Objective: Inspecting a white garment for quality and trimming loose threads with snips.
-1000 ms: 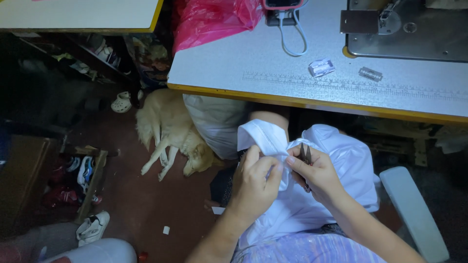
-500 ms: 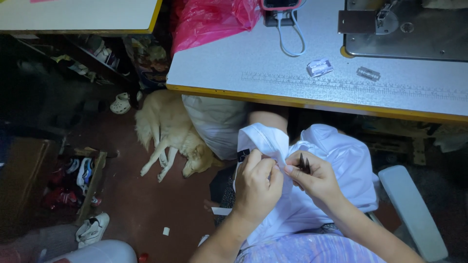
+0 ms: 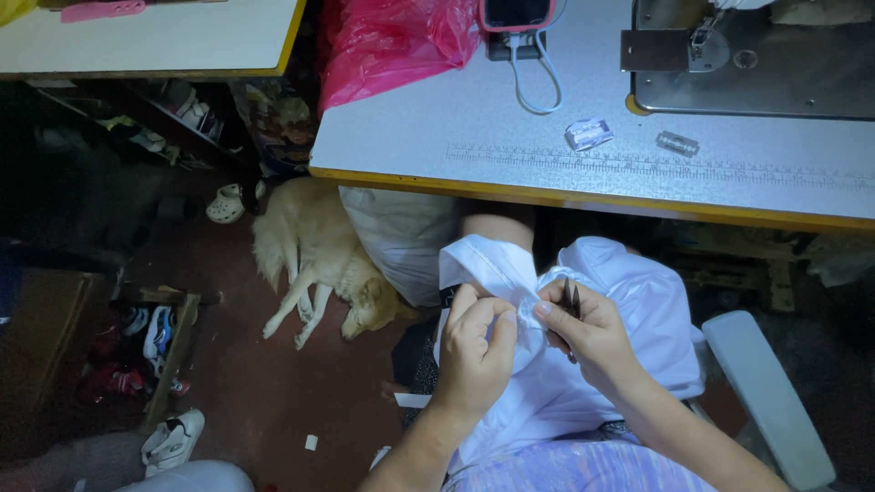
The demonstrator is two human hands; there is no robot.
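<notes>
Both pinching: left hand [image 3: 474, 351] white cloth [image 3: 583, 383], right hand [image 3: 588, 333] dark snips [image 3: 570, 296] too.

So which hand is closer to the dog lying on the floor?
Left. The left hand pinches the white fabric just right of the dog; the right hand, holding small dark snips, sits farther away across the cloth.

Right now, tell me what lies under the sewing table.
A tan dog lies on the floor beside a pale stuffed sack, under the sewing table. The tabletop hides whatever lies further back.
</notes>
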